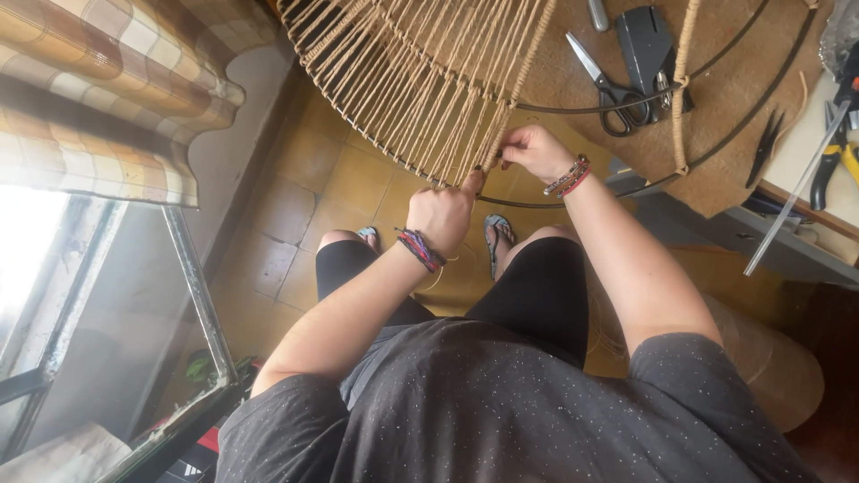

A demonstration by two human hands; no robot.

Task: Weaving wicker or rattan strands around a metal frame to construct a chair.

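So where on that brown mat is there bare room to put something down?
Bare brown mat lies between the woven cords and the scissors, inside the black ring. It is crowded around the scissors and black tool, and where the left hand and right hand work.

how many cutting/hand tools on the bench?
3 clear: scissors beside the black tool, small snips further right, yellow-handled pliers at the right edge. Others may be hidden.
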